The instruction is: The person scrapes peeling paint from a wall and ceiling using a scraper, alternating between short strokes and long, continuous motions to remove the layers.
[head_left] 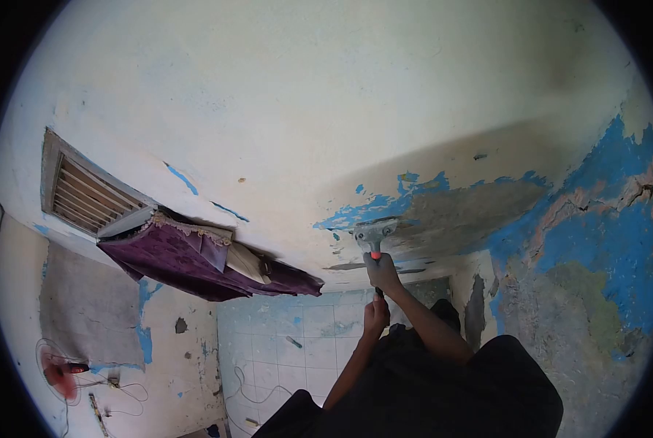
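Observation:
A wide-bladed paint scraper [375,231] with a grey head and a red-orange collar lies against the cream wall [283,131]. My right hand [382,273] is wrapped round its handle just below the head. Lower down, my left hand [375,318] is closed round the dark end of the same handle. The blade meets the wall at the ragged edge of a bare grey patch [480,212]. Strips of blue paint [421,191] show along that patch's upper border.
A purple curtain [188,255] hangs below a slatted vent [93,191] at left. A cracked, peeling blue wall [597,233] stands at right. Below lies a tiled floor [319,358] with a cable [257,400]. A red fan [60,371] is at lower left.

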A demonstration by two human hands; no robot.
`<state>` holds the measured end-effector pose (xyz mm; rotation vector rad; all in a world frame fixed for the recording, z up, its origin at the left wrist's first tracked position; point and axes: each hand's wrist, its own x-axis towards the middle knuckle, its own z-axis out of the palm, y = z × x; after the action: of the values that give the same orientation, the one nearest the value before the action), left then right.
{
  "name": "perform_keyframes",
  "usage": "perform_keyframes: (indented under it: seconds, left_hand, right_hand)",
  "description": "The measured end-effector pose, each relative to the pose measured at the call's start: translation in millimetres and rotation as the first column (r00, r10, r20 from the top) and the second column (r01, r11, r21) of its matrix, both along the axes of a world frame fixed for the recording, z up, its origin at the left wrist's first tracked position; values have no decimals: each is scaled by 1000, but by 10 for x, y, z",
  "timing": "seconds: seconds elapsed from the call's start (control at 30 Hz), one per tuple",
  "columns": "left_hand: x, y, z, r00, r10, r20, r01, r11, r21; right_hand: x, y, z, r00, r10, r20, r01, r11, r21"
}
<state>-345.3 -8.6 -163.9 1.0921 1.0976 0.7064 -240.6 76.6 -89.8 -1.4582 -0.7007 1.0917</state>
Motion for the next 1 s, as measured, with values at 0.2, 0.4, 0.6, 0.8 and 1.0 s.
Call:
perform_keyframes:
  seconds: [0.2,0.4,0.6,0.8,1.0]
  left_hand:
    - [-14,104,-75,999,28,19,-29,998,56]
    - [-77,147,-244,998,51,-36,-47,994,96]
    - [-133,125,-311,995,64,-74,-56,994,97]
    - [-119,105,-87,998,63,-30,-62,997,46]
    - [-120,71,-150,999,50,-8,-48,993,105]
  right_hand:
    - [-9,93,-131,1000,26,3,-26,1000,-3]
    - [-56,60,-151,995,60,-80,-65,996,-63]
    - [-120,29,-167,994,57,-88,-60,997,-39]
    - [-127,41,-92,996,64,-58,-67,996,-66]
    - [-171,88,-348,975,-29,222,13,997,74]
